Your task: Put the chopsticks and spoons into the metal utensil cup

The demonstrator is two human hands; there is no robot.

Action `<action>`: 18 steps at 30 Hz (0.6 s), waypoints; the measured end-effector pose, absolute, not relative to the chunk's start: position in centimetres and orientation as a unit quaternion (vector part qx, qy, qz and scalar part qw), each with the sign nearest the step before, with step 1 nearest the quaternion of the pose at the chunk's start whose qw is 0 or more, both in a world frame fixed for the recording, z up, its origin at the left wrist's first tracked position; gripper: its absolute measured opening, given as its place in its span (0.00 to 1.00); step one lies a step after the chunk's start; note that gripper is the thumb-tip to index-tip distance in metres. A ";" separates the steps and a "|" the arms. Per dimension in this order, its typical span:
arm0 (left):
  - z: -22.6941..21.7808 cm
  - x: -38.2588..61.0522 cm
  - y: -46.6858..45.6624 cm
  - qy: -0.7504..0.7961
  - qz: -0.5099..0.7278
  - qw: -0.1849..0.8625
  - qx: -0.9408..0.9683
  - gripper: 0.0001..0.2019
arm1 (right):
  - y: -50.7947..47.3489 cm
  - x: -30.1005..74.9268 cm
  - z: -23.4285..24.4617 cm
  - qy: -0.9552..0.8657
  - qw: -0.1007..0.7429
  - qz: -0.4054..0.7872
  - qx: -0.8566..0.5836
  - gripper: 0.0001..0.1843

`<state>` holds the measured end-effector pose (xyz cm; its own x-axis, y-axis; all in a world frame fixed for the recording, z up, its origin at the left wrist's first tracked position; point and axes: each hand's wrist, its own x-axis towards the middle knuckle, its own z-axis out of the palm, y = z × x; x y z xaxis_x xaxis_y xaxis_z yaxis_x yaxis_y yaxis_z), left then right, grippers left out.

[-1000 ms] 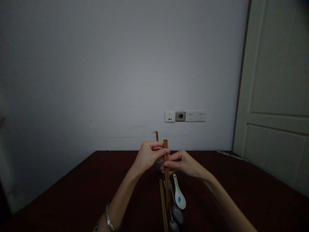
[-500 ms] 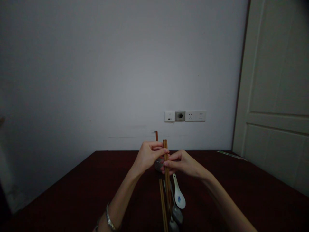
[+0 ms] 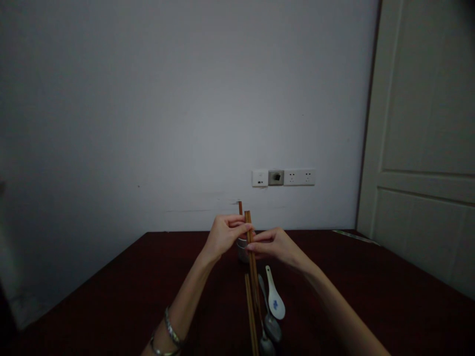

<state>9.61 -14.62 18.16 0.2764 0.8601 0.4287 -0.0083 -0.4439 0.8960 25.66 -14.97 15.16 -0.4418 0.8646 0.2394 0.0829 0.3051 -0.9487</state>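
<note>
Both my hands meet above a dark red table [image 3: 111,296] and pinch a pair of brown wooden chopsticks [image 3: 251,252] held upright. My left hand [image 3: 224,235] grips them near the top from the left, fingers closed. My right hand [image 3: 276,244] pinches them from the right, slightly lower. Behind the hands stands a small metal cup [image 3: 243,249] with another chopstick [image 3: 240,207] sticking up out of it. The cup is mostly hidden.
On the table below the hands lie another chopstick [image 3: 250,316], a white ceramic spoon with a blue mark [image 3: 275,301] and metal spoons [image 3: 270,326]. A white wall with sockets [image 3: 284,177] is behind; a door [image 3: 426,148] stands at the right.
Both hands and the held chopsticks have shifted slightly left and a little up, closer to the cup. The grip is unchanged.
</note>
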 end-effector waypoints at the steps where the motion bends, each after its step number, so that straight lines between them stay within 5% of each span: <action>1: 18.1 9.6 -14.5 0.314 0.514 0.423 0.676 0.10 | -14.9 25.6 15.1 -0.695 0.409 0.485 -0.340 0.18; 18: 18.1 9.3 -14.1 0.306 0.501 0.432 0.685 0.14 | -14.9 25.1 14.9 -0.656 0.429 0.518 -0.342 0.16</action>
